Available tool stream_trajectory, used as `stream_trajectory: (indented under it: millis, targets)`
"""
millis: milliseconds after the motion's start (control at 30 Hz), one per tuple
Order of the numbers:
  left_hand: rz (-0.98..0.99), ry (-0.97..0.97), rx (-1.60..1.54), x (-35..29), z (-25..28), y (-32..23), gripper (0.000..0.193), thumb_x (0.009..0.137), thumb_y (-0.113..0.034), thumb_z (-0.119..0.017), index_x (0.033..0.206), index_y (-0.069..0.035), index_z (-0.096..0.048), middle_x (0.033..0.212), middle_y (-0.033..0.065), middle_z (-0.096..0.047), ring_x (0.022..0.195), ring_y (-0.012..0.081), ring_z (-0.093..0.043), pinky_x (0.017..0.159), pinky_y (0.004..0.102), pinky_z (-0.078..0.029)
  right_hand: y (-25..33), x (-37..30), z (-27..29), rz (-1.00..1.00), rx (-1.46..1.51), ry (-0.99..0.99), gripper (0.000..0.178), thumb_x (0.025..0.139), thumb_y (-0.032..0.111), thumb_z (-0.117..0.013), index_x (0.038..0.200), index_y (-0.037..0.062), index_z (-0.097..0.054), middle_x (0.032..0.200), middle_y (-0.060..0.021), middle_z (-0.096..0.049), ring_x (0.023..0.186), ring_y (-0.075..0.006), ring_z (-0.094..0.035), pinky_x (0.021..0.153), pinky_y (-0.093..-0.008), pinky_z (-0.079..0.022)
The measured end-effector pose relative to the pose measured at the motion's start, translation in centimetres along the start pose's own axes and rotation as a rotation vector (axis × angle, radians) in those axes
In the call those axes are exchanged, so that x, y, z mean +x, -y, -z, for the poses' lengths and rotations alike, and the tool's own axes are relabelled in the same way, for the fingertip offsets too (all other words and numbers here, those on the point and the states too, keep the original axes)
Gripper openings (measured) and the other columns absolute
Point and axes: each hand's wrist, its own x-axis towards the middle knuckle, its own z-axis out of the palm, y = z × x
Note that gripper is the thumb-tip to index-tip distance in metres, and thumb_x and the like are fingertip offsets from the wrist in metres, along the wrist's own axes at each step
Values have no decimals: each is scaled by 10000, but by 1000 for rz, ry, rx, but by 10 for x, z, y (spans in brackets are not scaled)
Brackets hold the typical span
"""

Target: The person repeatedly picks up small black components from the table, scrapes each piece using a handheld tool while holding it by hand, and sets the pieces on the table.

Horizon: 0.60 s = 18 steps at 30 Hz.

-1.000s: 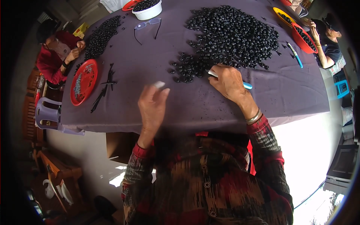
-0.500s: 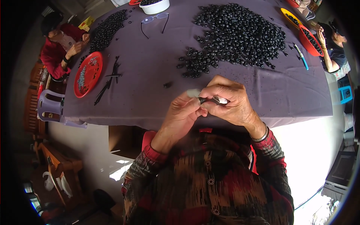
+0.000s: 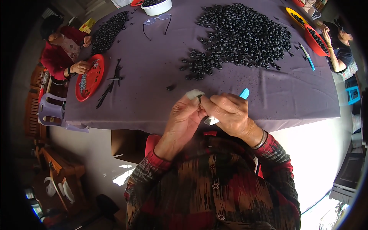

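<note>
Above the table's near edge, my left hand (image 3: 180,114) is closed in a pinch on a small black ring-like part (image 3: 199,98). White wrapping covers one of its fingertips. My right hand (image 3: 232,115) touches the left at the fingertips and is closed round a slim tool with a blue end (image 3: 244,93) and a shiny pale end (image 3: 211,120); its middle is hidden in the fist. Beyond the hands lies a large pile of small round black parts (image 3: 245,34). One stray black piece (image 3: 170,87) rests by my left hand.
A red plate (image 3: 100,74) with small grey bits and several thin black pieces (image 3: 111,82) lie left. Eyeglasses (image 3: 158,19) and a white bowl (image 3: 160,7) stand farther back. At right are a blue-and-white tool (image 3: 308,57) and a red bowl (image 3: 317,43). People sit at both sides.
My right hand has turned and dropped slightly, so the tool's blue end now shows and its pale end points down toward me. The person at left has moved a hand to the red plate.
</note>
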Motion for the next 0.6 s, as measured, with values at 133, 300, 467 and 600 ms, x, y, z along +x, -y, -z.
stream_trajectory:
  millis: [133,300,467,600]
  targets:
    - [-30,-36,26,1,0,-4,150,946,-122,-545,1062,-64,-619,932,-7,-627,842,91,-568,757,259,-468,1,-1,-6,-14,29,-36,335,625,26,-735,951,-2,-664,800,-45,-574,573,-178,-595,478,-297,-489]
    - [-65,10,-33,5,8,-4,114,929,-107,-570,1030,-82,-617,924,5,-620,827,108,-564,741,267,-469,3,12,17,-220,102,139,354,776,187,-726,1054,-2,-615,775,-97,-590,588,-233,-587,516,-323,-478]
    - [-51,63,-59,7,13,-2,121,926,-97,-571,1037,-103,-617,909,17,-614,826,124,-572,741,282,-485,-9,2,11,-337,348,147,280,875,211,-633,1062,6,-594,770,-107,-603,622,-273,-588,590,-329,-490]
    - [-50,55,-24,6,14,-3,130,929,-92,-561,1046,-104,-617,913,19,-625,830,125,-594,748,294,-500,-7,6,13,-332,396,219,243,879,186,-628,1047,12,-599,761,-103,-600,621,-270,-586,575,-334,-488]
